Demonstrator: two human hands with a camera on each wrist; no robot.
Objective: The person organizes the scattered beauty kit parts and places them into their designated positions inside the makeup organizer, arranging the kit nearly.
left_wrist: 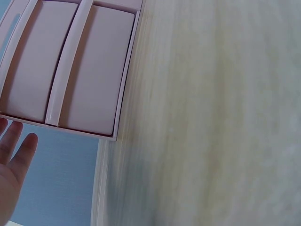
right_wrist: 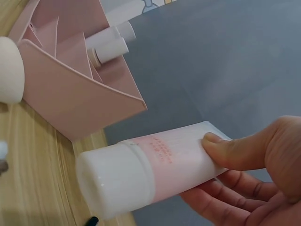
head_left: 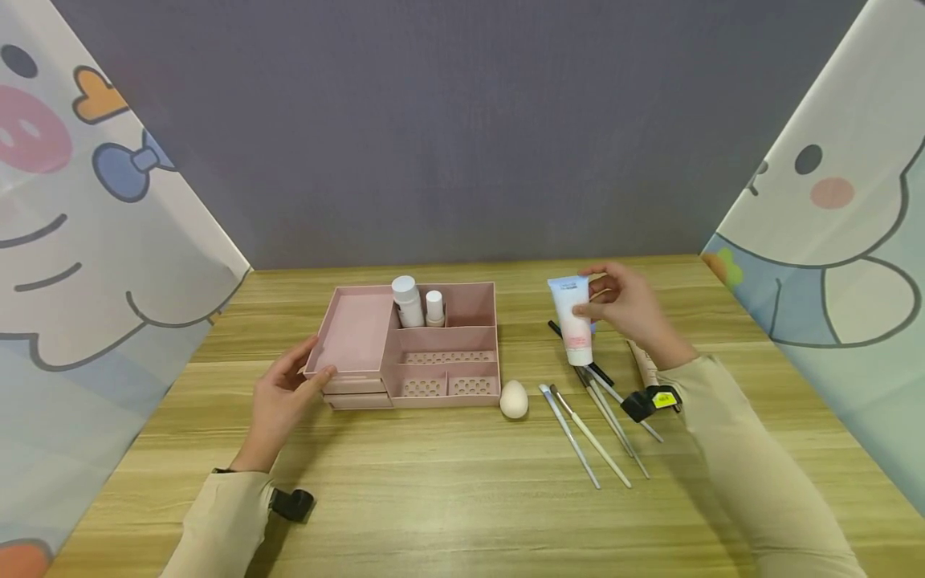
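My right hand (head_left: 627, 303) pinches a white, blue and pink squeeze tube (head_left: 573, 325) between thumb and fingers, cap downward, above the table to the right of a pink desk organizer (head_left: 499, 345). In the right wrist view its white cap (right_wrist: 115, 181) points away from the fingers. At the organizer's front left corner, my left hand (head_left: 283, 393) has its thumb on the front edge and its fingers along the side. A larger white bottle (head_left: 408, 303) and a small white-capped bottle (head_left: 434, 307) stand in a back compartment. Two drawers (left_wrist: 96, 70) at the front are closed.
A cream egg-shaped sponge (head_left: 514, 400) sits beside the organizer's front right corner. Several makeup brushes (head_left: 588, 437) lie on the wooden table (head_left: 405, 498), to the sponge's right. Another tube (head_left: 641, 363) lies partly under my right wrist. A grey panel (head_left: 462, 144) rises behind.
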